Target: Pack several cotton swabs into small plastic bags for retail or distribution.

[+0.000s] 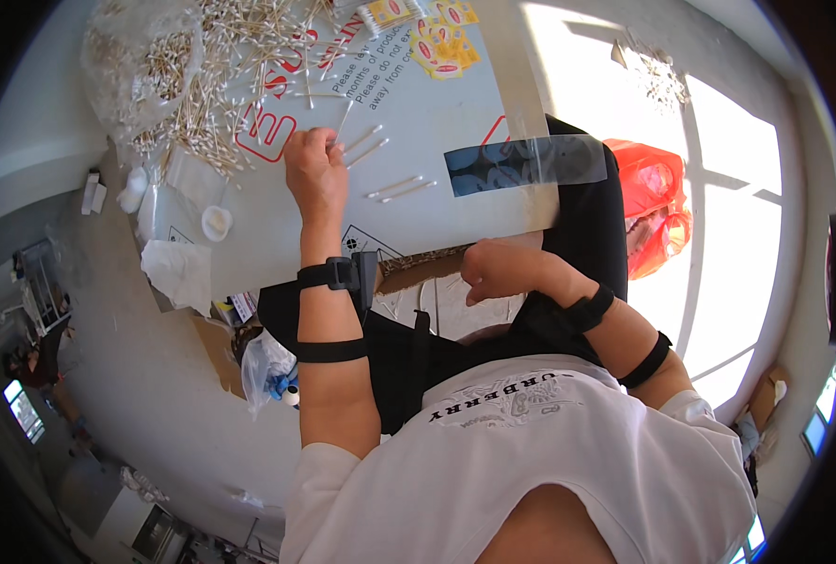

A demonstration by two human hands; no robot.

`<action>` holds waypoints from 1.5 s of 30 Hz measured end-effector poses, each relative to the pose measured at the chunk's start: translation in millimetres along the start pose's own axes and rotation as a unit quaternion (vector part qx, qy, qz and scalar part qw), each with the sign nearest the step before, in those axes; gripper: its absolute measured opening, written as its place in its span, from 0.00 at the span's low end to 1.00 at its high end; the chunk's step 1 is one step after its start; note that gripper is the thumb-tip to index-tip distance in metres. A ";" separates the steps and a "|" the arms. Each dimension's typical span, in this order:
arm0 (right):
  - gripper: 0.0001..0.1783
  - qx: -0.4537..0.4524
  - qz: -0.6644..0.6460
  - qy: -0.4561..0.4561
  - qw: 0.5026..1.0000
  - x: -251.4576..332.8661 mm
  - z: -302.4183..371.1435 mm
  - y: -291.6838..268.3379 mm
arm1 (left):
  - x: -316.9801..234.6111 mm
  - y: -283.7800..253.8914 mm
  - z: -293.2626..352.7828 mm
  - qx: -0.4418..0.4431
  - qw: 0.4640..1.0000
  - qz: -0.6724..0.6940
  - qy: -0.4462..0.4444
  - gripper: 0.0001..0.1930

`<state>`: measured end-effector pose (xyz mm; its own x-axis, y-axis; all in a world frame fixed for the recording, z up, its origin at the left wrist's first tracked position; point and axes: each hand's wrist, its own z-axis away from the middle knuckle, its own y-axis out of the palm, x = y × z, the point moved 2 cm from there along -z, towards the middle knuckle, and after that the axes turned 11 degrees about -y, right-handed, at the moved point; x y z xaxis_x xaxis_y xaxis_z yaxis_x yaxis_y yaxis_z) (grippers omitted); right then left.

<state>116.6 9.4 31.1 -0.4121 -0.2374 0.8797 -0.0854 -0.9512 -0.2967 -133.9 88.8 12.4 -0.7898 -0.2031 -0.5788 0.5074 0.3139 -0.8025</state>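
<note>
My left hand (316, 174) is over the grey printed cardboard surface, its fingertips pinched at the end of a thin cotton swab (345, 120). Just right of those fingers lie two loose cotton swabs (367, 153), and nearer to me another pair of cotton swabs (401, 190). A large heap of cotton swabs (220, 70) covers the far left, partly under a clear plastic bag (145, 75). My right hand (507, 268) is curled closed above my lap, just off the near edge of the cardboard; its palm side is hidden.
Yellow-and-white paper labels (444, 52) lie at the far right beside a small pack of swabs (388, 13). A dark printed film strip (526, 164) overhangs the right edge. A small white cup (217, 223) and white tissue (177, 273) sit left. A red plastic bag (651, 202) stands right.
</note>
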 end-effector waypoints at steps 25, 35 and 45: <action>0.25 -0.639 -0.041 -0.164 0.750 -9.0 -42.8 -40.7 | -25.8 17.8 75.2 -0.064 0.950 0.299 -0.054 0.16; 0.24 -0.634 -0.186 -0.203 0.722 -19.6 -64.2 -32.0 | -52.3 40.0 79.7 -0.022 0.858 0.498 -0.122 0.20; 0.06 -0.622 0.031 -0.105 0.776 -31.1 -34.9 -61.3 | 11.9 10.3 -2.8 -0.054 0.967 0.208 -0.139 0.16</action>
<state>103.0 82.0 8.9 -0.3038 -0.4261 0.8521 -0.9342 -0.0423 -0.3542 -139.0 92.2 -2.4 -0.3937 -0.2747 -0.8772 0.7105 0.5145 -0.4800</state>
